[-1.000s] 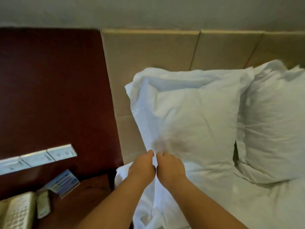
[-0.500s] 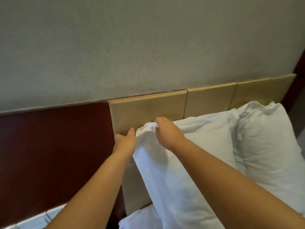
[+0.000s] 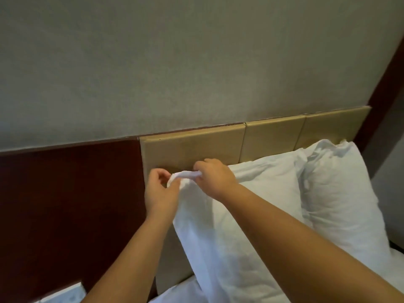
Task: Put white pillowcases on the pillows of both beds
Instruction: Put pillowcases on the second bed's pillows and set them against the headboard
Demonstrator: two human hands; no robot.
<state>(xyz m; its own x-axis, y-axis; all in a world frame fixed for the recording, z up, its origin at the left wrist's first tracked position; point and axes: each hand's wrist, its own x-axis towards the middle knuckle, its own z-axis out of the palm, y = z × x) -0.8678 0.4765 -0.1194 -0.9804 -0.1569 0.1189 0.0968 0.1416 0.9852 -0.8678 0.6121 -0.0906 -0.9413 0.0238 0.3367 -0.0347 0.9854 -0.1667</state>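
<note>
A white pillow in its pillowcase (image 3: pixel 258 193) leans against the tan padded headboard (image 3: pixel 196 145). Its upper left corner (image 3: pixel 185 174) is bunched into a small twist of white cloth. My right hand (image 3: pixel 215 178) grips that twist from the right, with the fingers curled round it. My left hand (image 3: pixel 160 191) pinches the same corner from the left and below. A second white pillow (image 3: pixel 336 193) stands to the right of the first, also against the headboard.
A dark red wooden wall panel (image 3: pixel 70 193) runs left of the headboard under a grey wall (image 3: pixel 175 62). A white strip of switch plate (image 3: pixel 65 295) shows at the bottom left. White bedding (image 3: pixel 175 294) lies below the pillow.
Both hands rose from the pillow's lower edge to its upper left corner. Since half a second ago they closed on the corner and bunched the cloth between them.
</note>
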